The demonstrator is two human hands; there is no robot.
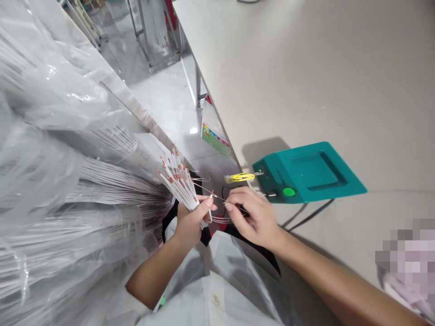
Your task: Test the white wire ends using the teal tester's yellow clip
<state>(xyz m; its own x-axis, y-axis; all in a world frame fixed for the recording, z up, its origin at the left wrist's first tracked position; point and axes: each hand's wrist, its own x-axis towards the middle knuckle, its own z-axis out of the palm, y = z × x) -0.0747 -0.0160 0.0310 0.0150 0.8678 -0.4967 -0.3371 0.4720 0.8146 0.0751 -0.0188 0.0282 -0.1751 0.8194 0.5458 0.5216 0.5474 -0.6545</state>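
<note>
My left hand [192,219] is closed round a bundle of white tubes with red-brown ends [176,179], which fan out up and to the left. Between its thumb and fingers one short white tube with a red tip [211,199] stands apart from the rest. My right hand [253,217] pinches a thin wire [219,198] that runs toward that tube. More thin pale wires [220,220] stretch below, between both hands. Just beyond my right hand sits a teal device [309,174] with a green button [289,192] and a yellow clip [239,177] on a metal post.
Plastic-wrapped bundles of long white wires [112,190] lie along the left side. The pale table [322,90] fills the right, with a black cable [311,215] behind the device. A printed box [215,129] stands below the table edge. A wheeled metal rack [146,36] is farther off.
</note>
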